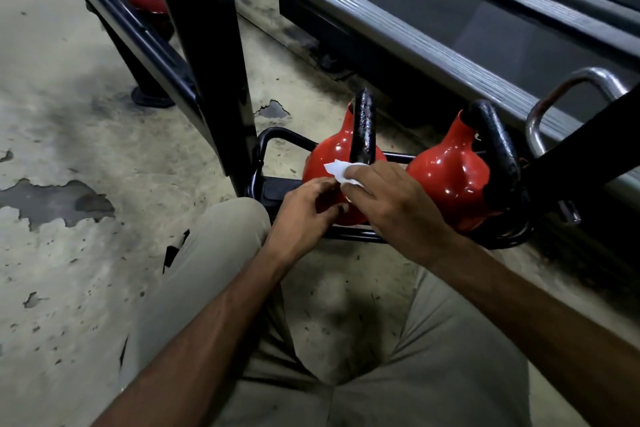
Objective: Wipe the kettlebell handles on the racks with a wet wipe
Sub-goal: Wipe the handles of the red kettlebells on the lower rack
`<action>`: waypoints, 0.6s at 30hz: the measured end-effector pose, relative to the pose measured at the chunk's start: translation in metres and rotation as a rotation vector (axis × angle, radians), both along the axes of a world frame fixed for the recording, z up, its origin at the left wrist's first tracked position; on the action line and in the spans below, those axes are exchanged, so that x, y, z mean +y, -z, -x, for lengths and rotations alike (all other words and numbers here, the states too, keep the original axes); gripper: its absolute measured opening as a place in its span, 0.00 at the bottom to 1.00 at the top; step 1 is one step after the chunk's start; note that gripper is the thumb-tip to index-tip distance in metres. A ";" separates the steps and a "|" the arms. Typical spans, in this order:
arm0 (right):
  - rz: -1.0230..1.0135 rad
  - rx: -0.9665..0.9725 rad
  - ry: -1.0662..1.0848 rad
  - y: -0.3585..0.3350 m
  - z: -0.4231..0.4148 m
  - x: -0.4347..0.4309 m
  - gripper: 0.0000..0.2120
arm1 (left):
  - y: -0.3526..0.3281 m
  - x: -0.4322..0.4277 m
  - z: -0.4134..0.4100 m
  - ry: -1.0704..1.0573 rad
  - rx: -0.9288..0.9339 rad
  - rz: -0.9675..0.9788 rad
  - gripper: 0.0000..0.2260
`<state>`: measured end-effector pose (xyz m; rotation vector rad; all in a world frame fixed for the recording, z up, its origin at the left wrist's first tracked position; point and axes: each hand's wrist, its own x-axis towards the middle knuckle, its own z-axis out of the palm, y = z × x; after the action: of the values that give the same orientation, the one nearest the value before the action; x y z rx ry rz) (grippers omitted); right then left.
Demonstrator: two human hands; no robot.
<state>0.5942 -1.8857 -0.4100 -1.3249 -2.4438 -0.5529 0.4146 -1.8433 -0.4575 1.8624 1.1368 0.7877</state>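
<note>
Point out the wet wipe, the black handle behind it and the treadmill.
wet wipe (341, 173), head view, white free corner.
black handle (363, 128), head view, middle of bar.
treadmill (415, 0), head view, dark belt.

Gloss, grit and flaking paint in front of me.
The 2 kettlebells (332, 156) have smooth, glossy red bodies and rough, pebbled black handles (363, 128) that shine. The wet wipe (337, 170) is thin, matt white. The rack (207, 45) is smooth black-painted metal, the floor (69, 253) matt and peeling, and my trousers (433, 374) plain beige cloth.

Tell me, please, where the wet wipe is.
Head view, centre: the wet wipe sits in the right hand, in front of the left red kettlebell, by the base of its black handle.
</note>
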 end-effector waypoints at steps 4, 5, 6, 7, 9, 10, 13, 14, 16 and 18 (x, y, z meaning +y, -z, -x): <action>-0.009 0.563 0.242 0.018 0.011 -0.014 0.04 | 0.000 -0.001 0.000 0.006 -0.030 -0.013 0.20; 0.003 0.730 0.308 0.017 0.016 -0.017 0.04 | -0.001 0.000 0.000 0.003 -0.029 -0.014 0.21; 0.029 0.908 0.370 0.015 0.020 -0.017 0.05 | -0.001 0.000 0.000 0.000 -0.026 -0.018 0.21; 0.071 1.074 0.427 0.014 0.023 -0.014 0.06 | 0.000 0.001 0.000 -0.002 -0.024 -0.022 0.21; 0.208 1.319 0.502 0.014 0.028 0.001 0.10 | 0.000 0.002 0.000 -0.006 -0.022 -0.024 0.22; 0.287 1.407 0.513 0.015 0.029 0.010 0.12 | 0.001 0.002 0.000 -0.014 -0.021 -0.023 0.22; 0.521 1.696 0.507 0.009 0.026 0.028 0.15 | 0.002 0.002 -0.001 -0.022 -0.014 -0.023 0.22; 0.589 1.764 0.490 0.007 0.022 0.030 0.15 | 0.002 0.002 -0.002 -0.022 -0.010 -0.027 0.22; 0.647 1.762 0.417 0.006 0.017 0.025 0.13 | 0.001 0.002 -0.002 -0.017 -0.012 -0.026 0.22; 0.558 1.686 0.404 0.015 0.015 0.011 0.10 | 0.000 0.002 -0.002 -0.010 -0.018 -0.021 0.22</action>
<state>0.5793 -1.8744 -0.4248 -1.4323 -0.8830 0.9355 0.4166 -1.8409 -0.4577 1.8644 1.1317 0.8232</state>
